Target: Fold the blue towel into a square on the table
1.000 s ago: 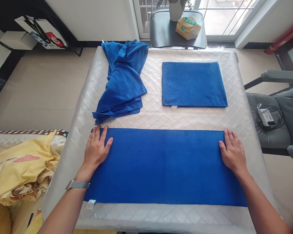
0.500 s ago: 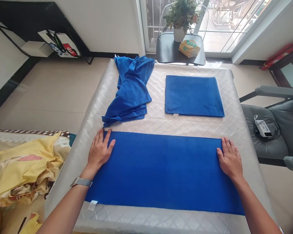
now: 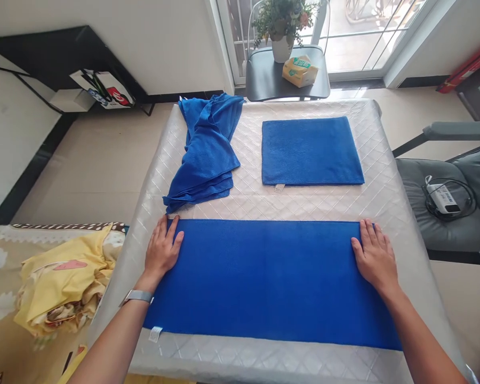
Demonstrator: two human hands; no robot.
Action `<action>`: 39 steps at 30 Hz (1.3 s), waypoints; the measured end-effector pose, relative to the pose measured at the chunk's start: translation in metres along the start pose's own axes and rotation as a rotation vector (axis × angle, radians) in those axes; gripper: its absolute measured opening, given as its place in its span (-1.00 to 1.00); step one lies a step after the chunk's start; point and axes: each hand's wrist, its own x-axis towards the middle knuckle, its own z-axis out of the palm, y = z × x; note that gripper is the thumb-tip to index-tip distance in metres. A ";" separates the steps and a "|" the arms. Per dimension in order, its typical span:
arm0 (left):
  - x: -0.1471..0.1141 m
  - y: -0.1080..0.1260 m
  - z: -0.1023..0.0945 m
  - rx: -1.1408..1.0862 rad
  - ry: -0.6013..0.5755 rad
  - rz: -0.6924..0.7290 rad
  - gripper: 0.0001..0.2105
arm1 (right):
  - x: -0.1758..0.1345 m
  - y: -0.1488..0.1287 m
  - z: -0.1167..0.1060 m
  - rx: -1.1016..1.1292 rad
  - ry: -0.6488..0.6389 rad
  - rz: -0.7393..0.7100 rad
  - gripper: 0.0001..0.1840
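Observation:
A long blue towel (image 3: 264,282) lies flat across the near part of the table, a small white tag (image 3: 155,334) sticking out at its lower left. On the towel's far left corner rests my left hand (image 3: 162,248), open, palm down, with a watch on the wrist. My right hand (image 3: 376,256) presses flat on the far right corner, fingers stretched out. Beyond them, a folded blue towel (image 3: 312,152) forms a neat rectangle at the right. Several crumpled blue towels (image 3: 208,154) seem to lie heaped at the far left, close to my left fingertips.
A quilted silvery cover (image 3: 248,200) spans the table. Behind it a black chair (image 3: 260,80) holds a potted plant (image 3: 282,48) and a tissue pack (image 3: 300,71). At right stands a grey armchair (image 3: 416,234) with a corded white device (image 3: 442,197). Yellow cloth (image 3: 64,277) lies left.
The view has turned slightly, so the surroundings sit differently in the picture. Both hands stay flat on the same corners of the long towel, which looks unchanged.

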 end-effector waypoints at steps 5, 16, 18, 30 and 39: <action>0.000 0.000 0.000 0.004 -0.008 -0.009 -0.40 | 0.000 0.000 -0.001 0.003 0.005 -0.002 -0.32; -0.001 0.001 0.000 -0.012 -0.008 -0.001 -0.42 | 0.002 -0.002 -0.001 -0.005 -0.003 0.031 -0.33; -0.002 0.001 -0.001 -0.012 -0.011 0.008 -0.42 | 0.003 -0.003 -0.002 -0.014 0.002 0.025 -0.32; -0.033 0.108 -0.009 -0.140 0.209 0.046 -0.44 | -0.031 -0.167 -0.029 0.054 0.087 -0.222 -0.26; -0.038 0.241 0.022 -0.268 -0.068 0.399 -0.34 | -0.020 -0.231 0.011 0.189 -0.085 -0.373 -0.22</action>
